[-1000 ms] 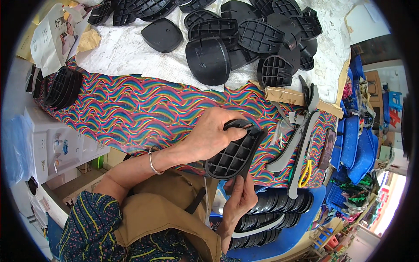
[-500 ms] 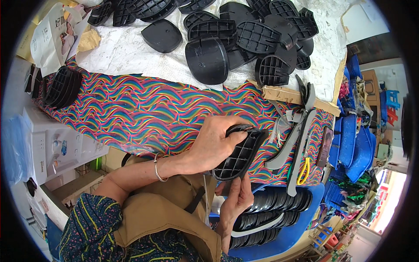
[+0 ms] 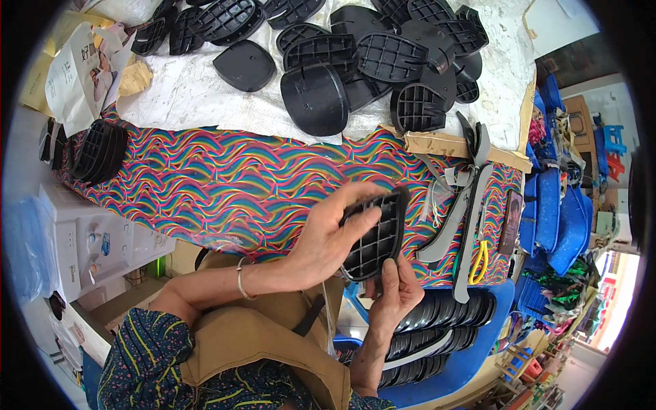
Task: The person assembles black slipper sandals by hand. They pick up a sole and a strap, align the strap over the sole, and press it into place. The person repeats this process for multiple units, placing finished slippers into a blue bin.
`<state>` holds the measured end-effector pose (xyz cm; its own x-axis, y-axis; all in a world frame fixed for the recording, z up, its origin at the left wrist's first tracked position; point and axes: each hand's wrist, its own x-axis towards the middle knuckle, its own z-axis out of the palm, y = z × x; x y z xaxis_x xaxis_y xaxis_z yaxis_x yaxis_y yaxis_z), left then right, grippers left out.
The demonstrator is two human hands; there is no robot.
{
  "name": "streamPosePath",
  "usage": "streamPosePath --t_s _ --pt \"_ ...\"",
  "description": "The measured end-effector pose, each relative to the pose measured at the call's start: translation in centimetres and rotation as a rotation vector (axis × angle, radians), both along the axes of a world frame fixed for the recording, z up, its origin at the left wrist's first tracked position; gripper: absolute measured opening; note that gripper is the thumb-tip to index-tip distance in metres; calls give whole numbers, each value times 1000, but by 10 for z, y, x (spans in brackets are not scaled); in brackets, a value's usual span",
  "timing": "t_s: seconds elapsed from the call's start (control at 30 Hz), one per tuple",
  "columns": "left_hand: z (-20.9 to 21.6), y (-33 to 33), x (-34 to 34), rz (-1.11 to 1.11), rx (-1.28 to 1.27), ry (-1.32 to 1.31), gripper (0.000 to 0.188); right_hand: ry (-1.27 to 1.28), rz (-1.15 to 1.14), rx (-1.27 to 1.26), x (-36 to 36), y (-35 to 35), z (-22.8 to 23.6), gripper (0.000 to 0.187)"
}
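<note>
A black plastic piece with a grid of ribs inside (image 3: pixel 376 239), which looks like a shoe heel or sole part, is held up over the near edge of the patterned table. My left hand (image 3: pixel 324 236) grips it from the left, the thumb pressed onto the ribs and the fingers hidden behind. My right hand (image 3: pixel 393 294) pinches its lower right rim, with the thumb on the near side. A thin dark edge runs along the piece's right side; whether it is a separate strip I cannot tell.
Similar black pieces (image 3: pixel 314 99) lie heaped on white sheeting at the back. A small stack (image 3: pixel 99 152) stands at the far left. Grey curved strips (image 3: pixel 471 236) and yellow-handled pliers or snips (image 3: pixel 480 263) lie on the right. A blue bin (image 3: pixel 502 307) below contains several black pieces.
The piece has been turned more upright between my hands. My right hand has moved right and up along its lower edge.
</note>
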<state>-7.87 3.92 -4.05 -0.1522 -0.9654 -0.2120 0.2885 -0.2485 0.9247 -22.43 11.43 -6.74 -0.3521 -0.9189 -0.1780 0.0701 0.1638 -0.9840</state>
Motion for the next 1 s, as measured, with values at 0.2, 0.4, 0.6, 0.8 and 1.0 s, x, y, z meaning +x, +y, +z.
streamPosePath --t_s 0.2,0.4,0.6,0.8,1.0 --pt "5 2 68 -534 -435 -188 69 228 297 -22 -41 -10 27 30" --pt "27 -52 101 -865 191 15 88 458 702 -333 -32 -32 29 30" --pt "9 -52 52 -1373 -273 -368 76 607 887 -278 -22 -42 55 40" --pt "22 -33 48 -1256 -347 -631 72 84 1055 324 -75 -26 35 35" --pt "42 -27 44 -1309 -306 -758 78 -201 674 502 -84 -17 43 15"
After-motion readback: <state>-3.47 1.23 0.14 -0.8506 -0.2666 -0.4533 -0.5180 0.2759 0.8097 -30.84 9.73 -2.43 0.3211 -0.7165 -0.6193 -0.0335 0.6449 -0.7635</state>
